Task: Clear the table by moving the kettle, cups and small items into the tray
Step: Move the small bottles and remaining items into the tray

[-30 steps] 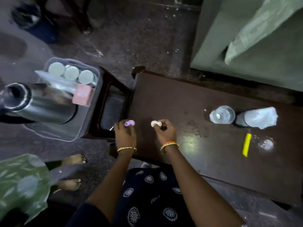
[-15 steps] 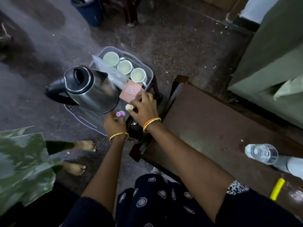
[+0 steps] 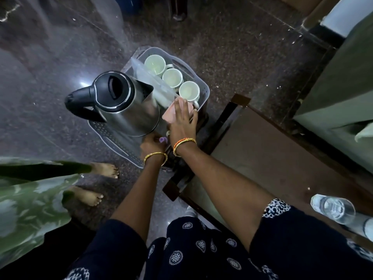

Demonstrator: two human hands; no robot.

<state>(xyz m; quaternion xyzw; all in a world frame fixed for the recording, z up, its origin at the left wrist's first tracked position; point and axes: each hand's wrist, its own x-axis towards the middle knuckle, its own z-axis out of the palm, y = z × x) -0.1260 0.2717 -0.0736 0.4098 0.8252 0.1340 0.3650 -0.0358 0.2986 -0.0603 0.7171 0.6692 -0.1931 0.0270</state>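
Note:
A clear plastic tray point(image 3: 113, 136) stands on a low stool left of the dark wooden table point(image 3: 262, 158). In it are a steel kettle point(image 3: 125, 106) with a black lid, three white cups point(image 3: 172, 77) in a row, a clear plastic bag point(image 3: 149, 81) and a pink box point(image 3: 171, 115). My right hand point(image 3: 182, 122) reaches over the tray's near corner, fingers stretched onto the pink box, with a small white piece point(image 3: 167, 133) tucked at its thumb. My left hand point(image 3: 151, 143) is beside it at the tray's edge, pinching a small purple piece point(image 3: 163, 140).
A clear water bottle point(image 3: 333, 209) lies on the table at the right edge. Another person's bare feet point(image 3: 105, 170) and green garment point(image 3: 30, 199) are on the floor to the left, close to the tray. A green cabinet point(image 3: 333, 87) stands behind the table.
Both hands carried the purple and white pieces from the table over to the tray. The right hand has since reached further in, onto the pink box. My view swung left toward the tray.

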